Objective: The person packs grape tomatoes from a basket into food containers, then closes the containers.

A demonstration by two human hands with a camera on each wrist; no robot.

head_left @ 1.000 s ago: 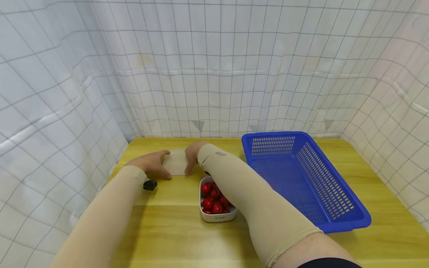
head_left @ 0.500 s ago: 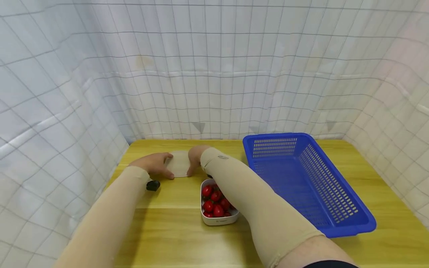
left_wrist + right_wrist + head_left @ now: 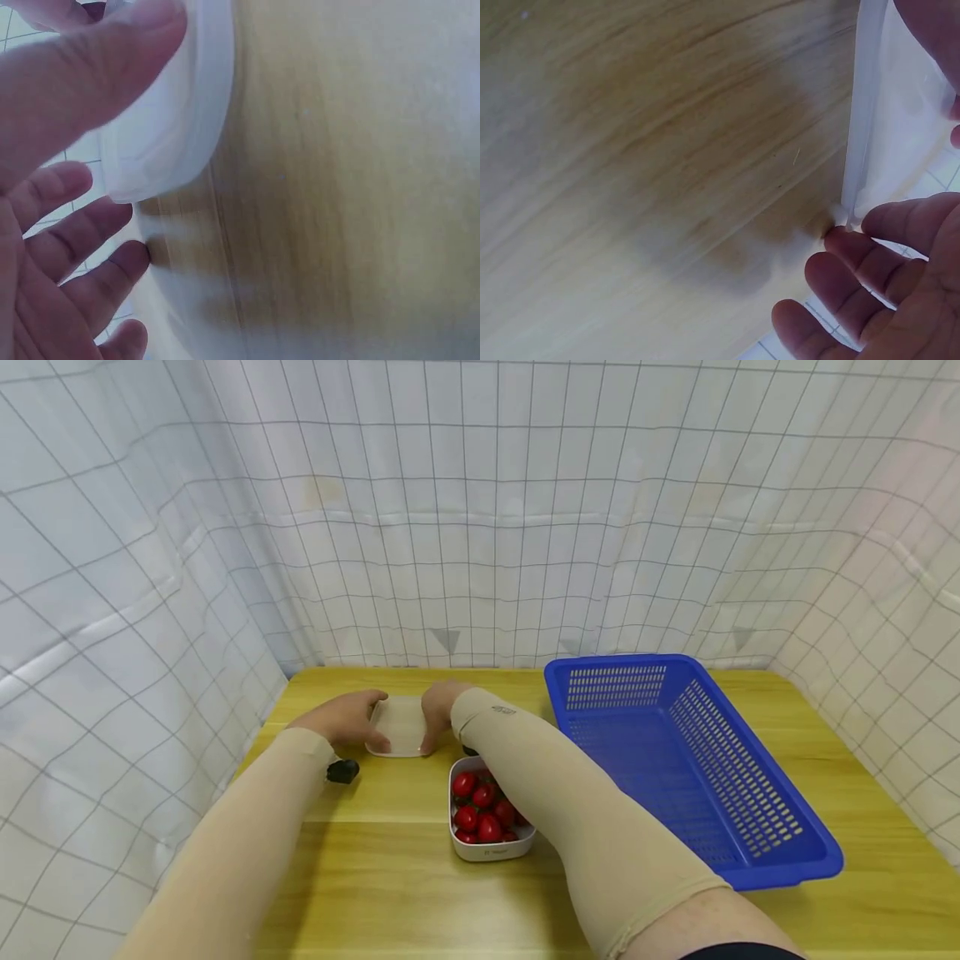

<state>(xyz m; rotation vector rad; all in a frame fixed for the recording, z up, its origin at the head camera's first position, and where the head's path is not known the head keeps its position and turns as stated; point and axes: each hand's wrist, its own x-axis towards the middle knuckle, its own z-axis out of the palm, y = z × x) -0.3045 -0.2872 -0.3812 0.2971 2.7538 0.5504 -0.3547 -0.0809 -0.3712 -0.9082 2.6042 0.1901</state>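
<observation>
A whitish, translucent lid lies near the back left of the wooden table, between my two hands. My left hand grips its left side; the left wrist view has the thumb over the lid and the other fingers spread by its edge. From the right side, my right hand holds the opposite edge. Its fingertips meet a corner of the lid in the right wrist view. Nearer to me, under the right forearm, stands a white box of red cherry tomatoes, partly covered by the sleeve.
To the right, a large blue perforated basket takes up much of the table. White grid-patterned curtain encloses the back and both sides. Small dark devices, such as the one at the left wrist, sit on the wrists.
Both hands and the lid have shifted slightly to the right, with the hands staying at its two sides. The tomato box and basket have kept their places.
</observation>
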